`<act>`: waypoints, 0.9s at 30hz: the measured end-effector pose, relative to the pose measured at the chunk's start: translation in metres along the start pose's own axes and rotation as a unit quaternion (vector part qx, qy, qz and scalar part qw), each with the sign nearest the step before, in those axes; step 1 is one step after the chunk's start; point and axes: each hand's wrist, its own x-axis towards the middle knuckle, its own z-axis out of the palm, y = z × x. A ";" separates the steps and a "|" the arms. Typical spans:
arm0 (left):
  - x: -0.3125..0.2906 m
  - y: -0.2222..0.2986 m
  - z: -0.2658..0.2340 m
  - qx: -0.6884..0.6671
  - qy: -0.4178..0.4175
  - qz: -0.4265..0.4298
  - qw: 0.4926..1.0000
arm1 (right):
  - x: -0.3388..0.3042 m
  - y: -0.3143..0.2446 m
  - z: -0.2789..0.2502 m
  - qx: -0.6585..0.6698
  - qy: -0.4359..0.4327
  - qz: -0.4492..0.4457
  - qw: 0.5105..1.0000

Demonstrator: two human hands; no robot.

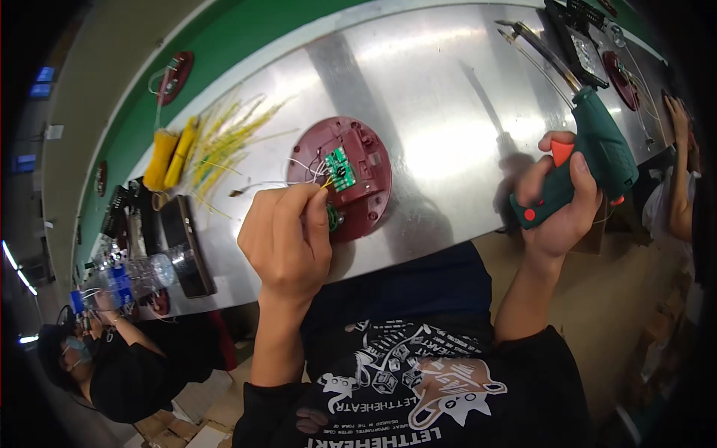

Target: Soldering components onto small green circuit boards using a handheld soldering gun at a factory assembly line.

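The shiny metal counter (441, 119) bore a round dark-red casing (373, 183) near its middle. At left lay yellow wire bundles (160, 161), with loose yellow wires (219, 155) just beside them; a dark phone (187, 248) and a clear bottle (146, 273) sat nearer.

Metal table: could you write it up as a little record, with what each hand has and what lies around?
Surface: shiny metal table
Left hand: pinching a thin yellow wire at the green circuit board
Right hand: gripping a green soldering gun, its tip apart from the board
Under the board: round dark red housing
Left of housing: loose yellow wires, yellow bundles, dark phone, clear bottle
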 end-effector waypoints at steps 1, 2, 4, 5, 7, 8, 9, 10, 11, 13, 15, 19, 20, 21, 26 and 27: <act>0.004 0.000 -0.004 0.001 -0.001 -0.012 1.000 | 0.000 0.001 0.001 -0.002 0.010 0.000 1.000; 0.008 -0.002 -0.008 0.002 0.000 -0.024 1.000 | 0.001 0.003 0.001 0.007 0.008 -0.004 1.000; 0.039 -0.017 -0.013 0.017 0.008 0.005 1.000 | 0.002 0.004 0.001 0.022 0.016 -0.011 1.000; 0.055 -0.025 -0.017 0.028 0.011 0.025 0.999 | 0.000 0.003 0.001 0.030 0.014 -0.009 0.999; 0.096 -0.041 -0.008 0.068 0.027 0.082 0.994 | 0.002 0.000 -0.003 0.042 0.009 -0.010 0.999; 0.111 -0.051 0.001 0.084 0.025 0.087 0.992 | 0.002 0.002 -0.006 0.048 0.014 -0.004 0.999; 0.126 -0.059 0.003 0.108 0.022 0.091 0.990 | 0.000 0.004 -0.004 0.060 0.014 0.003 0.998; 0.140 -0.071 0.012 0.120 0.031 0.108 0.986 | 0.000 0.003 -0.004 0.066 0.003 -0.005 0.998; 0.153 -0.084 0.024 0.129 0.039 0.126 0.983 | -0.001 0.003 -0.005 0.065 0.014 0.002 0.998; 0.172 -0.106 0.051 0.150 0.009 0.115 0.982 | -0.002 0.004 -0.006 0.059 0.043 0.014 0.997; 0.181 -0.135 0.072 0.171 -0.017 0.110 0.979 | -0.003 0.004 -0.002 0.063 0.042 0.004 0.997; 0.174 -0.174 0.101 0.195 -0.132 0.056 0.970 | -0.003 0.002 0.005 0.060 0.062 -0.012 0.996; 0.172 -0.179 0.106 0.193 -0.127 0.062 0.971 | -0.004 0.001 0.008 0.061 0.064 -0.016 0.996; 0.168 -0.177 0.110 0.173 -0.137 0.015 0.975 | -0.004 0.000 0.008 0.060 0.069 -0.020 0.996; 0.180 -0.178 0.117 0.160 -0.186 -0.052 0.968 | -0.003 0.001 0.005 0.056 0.074 -0.033 0.995; 0.185 -0.179 0.117 0.157 -0.187 -0.049 0.968 | -0.002 0.002 0.004 0.055 0.074 -0.032 0.995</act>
